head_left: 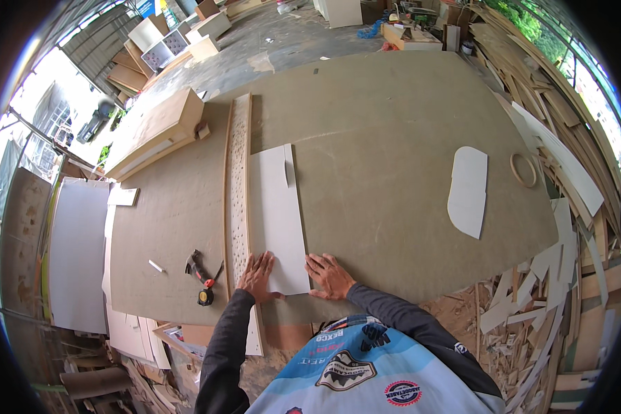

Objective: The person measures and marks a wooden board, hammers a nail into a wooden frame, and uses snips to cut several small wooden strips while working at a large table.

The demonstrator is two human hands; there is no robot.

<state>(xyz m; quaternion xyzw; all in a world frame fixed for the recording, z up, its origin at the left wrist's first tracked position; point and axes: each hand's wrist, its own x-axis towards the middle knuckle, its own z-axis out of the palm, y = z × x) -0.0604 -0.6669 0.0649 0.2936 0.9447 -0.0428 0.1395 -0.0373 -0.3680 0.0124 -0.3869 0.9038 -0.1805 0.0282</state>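
Note:
A white rectangular panel (pixel 276 221) lies flat on the large brown board (pixel 386 117), with a narrow grey slot or cut-out near its far right corner. Along its left side runs a long wooden-edged strip (pixel 239 159) with a speckled face. My left hand (pixel 257 277) rests with fingers spread over the panel's near left corner and the strip's edge. At the near right corner, my right hand (pixel 330 277) lies with outstretched fingers touching the panel's edge. To the left of my left hand are a hammer (pixel 195 262) and a yellow-and-black tape measure (pixel 205 297).
A wooden box (pixel 155 134) stands at the board's far left. On the right lie a white rounded cut piece (pixel 469 193) and a tape roll or ring (pixel 523 170). Stacked boards (pixel 531 83) and scrap strips (pixel 524 297) flank the right side. A short white stick (pixel 156 265) lies left.

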